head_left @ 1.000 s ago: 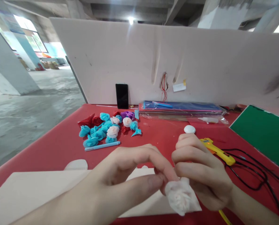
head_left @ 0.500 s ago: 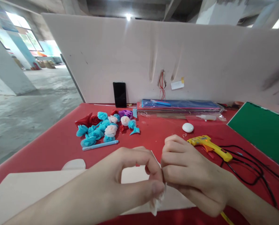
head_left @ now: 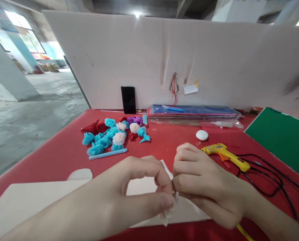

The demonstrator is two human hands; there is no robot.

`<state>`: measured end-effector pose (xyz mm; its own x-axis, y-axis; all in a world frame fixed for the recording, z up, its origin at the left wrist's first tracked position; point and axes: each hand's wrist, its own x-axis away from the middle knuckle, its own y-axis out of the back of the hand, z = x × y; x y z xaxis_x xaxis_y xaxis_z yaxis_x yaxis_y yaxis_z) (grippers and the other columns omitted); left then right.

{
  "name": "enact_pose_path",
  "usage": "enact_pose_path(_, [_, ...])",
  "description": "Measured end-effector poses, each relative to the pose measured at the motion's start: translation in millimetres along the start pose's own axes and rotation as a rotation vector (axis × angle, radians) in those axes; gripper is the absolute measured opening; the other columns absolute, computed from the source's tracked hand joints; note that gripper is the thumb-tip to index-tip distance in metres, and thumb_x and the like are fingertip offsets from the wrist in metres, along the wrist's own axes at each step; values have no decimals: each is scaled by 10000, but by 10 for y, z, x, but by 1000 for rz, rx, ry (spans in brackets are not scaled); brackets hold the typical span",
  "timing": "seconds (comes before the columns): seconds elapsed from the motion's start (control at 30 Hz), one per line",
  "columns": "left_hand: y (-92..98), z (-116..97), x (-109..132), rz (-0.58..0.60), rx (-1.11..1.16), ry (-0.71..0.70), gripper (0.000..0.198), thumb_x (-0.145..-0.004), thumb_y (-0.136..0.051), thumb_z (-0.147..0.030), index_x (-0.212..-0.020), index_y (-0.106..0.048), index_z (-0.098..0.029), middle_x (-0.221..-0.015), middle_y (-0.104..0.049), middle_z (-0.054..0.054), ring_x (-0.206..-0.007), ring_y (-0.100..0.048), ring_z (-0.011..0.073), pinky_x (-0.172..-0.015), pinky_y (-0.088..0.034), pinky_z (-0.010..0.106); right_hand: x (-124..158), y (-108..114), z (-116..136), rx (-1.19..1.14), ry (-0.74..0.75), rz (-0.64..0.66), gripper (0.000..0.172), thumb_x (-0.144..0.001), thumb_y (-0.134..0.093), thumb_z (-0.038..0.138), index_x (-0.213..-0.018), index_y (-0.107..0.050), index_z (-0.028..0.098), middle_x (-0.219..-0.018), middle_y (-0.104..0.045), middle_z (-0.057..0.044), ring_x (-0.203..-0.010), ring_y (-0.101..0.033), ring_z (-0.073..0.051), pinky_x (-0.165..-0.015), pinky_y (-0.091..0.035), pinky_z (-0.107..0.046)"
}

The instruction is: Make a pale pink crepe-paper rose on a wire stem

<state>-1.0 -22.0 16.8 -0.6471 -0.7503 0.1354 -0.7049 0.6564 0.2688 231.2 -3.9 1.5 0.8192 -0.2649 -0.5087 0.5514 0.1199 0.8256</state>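
Thumb and forefinger of my left hand [head_left: 131, 187] are pinched on a small crumpled piece of white paper [head_left: 166, 218], whose ruffled end hangs below the fingertips. Against those fingertips, my right hand [head_left: 207, 184] is closed, with its fingers curled in. A thin bit of the same paper runs towards its thumb side, but the exact grip is hidden. Beneath both hands lies a cream sheet [head_left: 46, 197] on the red tabletop [head_left: 162, 144].
Blue, pink, red and purple paper flowers [head_left: 111, 134] cluster at left behind a light-blue pen [head_left: 108, 154]. A yellow glue gun [head_left: 226, 157] with a black cord lies at right, near a white oval object [head_left: 202, 135]. A black phone [head_left: 128, 100] leans on the back board.
The hands keep nearly the same pose. The paper's hanging end has turned and shifted up slightly, and a thin bit shows between the hands. The view has tilted a little.
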Motion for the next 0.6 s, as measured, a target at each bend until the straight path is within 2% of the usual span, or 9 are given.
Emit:
enact_pose_path(0.2, [-16, -10, 10, 8, 1, -33, 195, -946, -690, -370, -787, -678, -258, -804, -710, -50, -745, -645, 137, -734, -490, 201, -7, 5, -16, -107, -40, 29, 185, -955, -441, 129, -798, -498, 209, -724, -484, 19, -701, -415, -165, -775, -398, -344])
enact_pose_path(0.37, [1, -25, 14, -20, 10, -62, 165, -924, -715, -337, -779, -707, -259, -864, -740, -34, -820, -680, 153, -718, -517, 179, 3, 7, -4, -287, -182, 78, 228, -1015, -444, 155, -825, -566, 192, -750, -545, -1, -762, -460, -172, -782, -418, -331])
enact_pose_path(0.5, [16, -69, -4, -31, 98, -79, 243, -989, -631, -427, -820, -722, -279, -880, -760, -56, -875, -704, 142, -797, -543, 155, -25, -2, 29, -524, -343, 36, 273, -1016, -466, 159, -749, -503, 201, -756, -520, 12, -771, -490, -148, -734, -428, -279])
enact_pose_path(0.6, [20, -70, 7, -30, 184, -109, 260, -983, -606, -550, -963, -710, -312, -946, -766, -46, -974, -721, 177, -890, -576, 214, -45, -8, 87, -698, -480, -55, 270, -1003, -508, 169, -735, -501, 197, -774, -517, 22, -745, -515, -119, -682, -415, -244])
